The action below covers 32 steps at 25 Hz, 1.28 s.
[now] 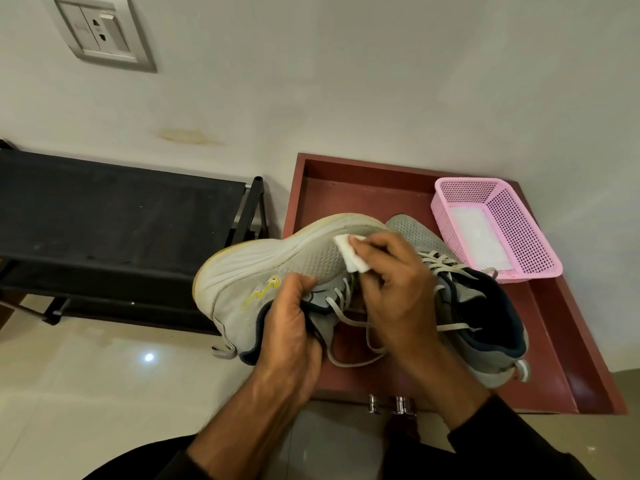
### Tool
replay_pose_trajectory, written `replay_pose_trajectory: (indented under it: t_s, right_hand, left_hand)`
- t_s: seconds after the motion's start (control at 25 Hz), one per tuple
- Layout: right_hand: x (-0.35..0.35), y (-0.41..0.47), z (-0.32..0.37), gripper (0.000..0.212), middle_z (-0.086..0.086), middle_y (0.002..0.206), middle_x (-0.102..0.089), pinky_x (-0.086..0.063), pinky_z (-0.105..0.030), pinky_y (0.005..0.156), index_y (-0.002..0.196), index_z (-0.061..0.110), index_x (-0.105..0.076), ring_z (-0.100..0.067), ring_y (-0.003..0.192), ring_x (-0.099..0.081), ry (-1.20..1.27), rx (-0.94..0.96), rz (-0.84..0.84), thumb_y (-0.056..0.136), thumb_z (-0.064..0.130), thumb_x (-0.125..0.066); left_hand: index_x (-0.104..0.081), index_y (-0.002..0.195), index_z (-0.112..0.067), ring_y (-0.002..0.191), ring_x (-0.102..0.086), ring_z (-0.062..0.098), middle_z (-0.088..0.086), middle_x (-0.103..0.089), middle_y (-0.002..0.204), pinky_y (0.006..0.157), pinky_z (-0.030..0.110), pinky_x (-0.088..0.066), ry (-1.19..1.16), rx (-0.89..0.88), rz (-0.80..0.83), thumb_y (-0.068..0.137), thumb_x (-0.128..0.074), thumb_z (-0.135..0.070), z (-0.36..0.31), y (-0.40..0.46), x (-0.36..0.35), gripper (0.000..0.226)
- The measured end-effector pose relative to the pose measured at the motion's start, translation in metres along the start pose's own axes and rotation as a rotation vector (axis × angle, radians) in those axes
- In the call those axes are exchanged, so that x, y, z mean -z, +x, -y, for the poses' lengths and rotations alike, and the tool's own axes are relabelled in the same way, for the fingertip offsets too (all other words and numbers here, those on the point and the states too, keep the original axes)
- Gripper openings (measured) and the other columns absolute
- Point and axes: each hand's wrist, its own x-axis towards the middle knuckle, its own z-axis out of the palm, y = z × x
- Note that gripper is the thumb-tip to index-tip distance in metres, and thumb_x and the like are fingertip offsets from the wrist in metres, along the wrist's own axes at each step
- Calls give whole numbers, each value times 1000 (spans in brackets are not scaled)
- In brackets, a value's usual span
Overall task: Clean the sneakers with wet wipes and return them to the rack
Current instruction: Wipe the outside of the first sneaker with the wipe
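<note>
The left hand (291, 327) grips the sneaker (277, 268) by its collar, tilting its side up so the right hand (391, 289), pinching a wipe (349, 254), can rub it.

The right hand (398, 292) covers the middle of the second sneaker (485, 313) and most of the wet wipe (349, 254). The left hand's fingers (294, 285) vanish inside the held sneaker (277, 268). The shoe rack (104, 209) runs off the left edge. The pink basket's (519, 216) contents are too blurred to tell.
</note>
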Motion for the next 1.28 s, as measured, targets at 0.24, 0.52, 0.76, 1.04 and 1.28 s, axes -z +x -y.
replay_pose_trajectory:
  t_s: [0.24,0.52,0.76,1.04,1.28]
  right_hand:
    - [3,9,-12,37,-6,107,-66,-51,-34,89,115,9,-73,-23,102,-60,-49,135,76,83,1,-56]
    - [-2,4,9,36,-8,107,-68,-47,-30,93,112,5,-74,-21,102,-60,108,310,219,84,1,-52]
    - [0,12,2,42,-5,107,-67,-50,-29,92,114,8,-74,-23,102,-63,20,56,61,78,-9,-59]
    - [10,28,-13,43,-4,105,-68,-51,-38,84,113,10,-75,-20,98,-62,28,60,29,79,-12,-62]
    - [5,20,6,40,-9,106,-69,-50,-31,88,111,5,-75,-26,99,-63,58,262,97,78,-12,-60]
  left_hand:
    - [-74,87,5,95,-63,35,24,-68,99,88,39,-52,23,41,18,84,-44,1,12,2,4,30]
    - [-78,71,-7,76,-72,14,12,-69,83,64,19,-57,295,-106,-165,92,-42,13,29,-5,-1,46]
    - [-73,84,3,94,-69,31,23,-73,95,81,37,-57,483,-92,15,82,-57,-7,29,-11,4,19]
    - [-77,88,-17,100,-69,13,-2,-77,94,96,38,-51,854,-111,107,83,-50,-34,38,-12,15,32]
    - [-69,68,-20,82,-65,-1,-10,-72,72,72,9,-48,890,-89,49,98,-49,-20,34,-14,8,36]
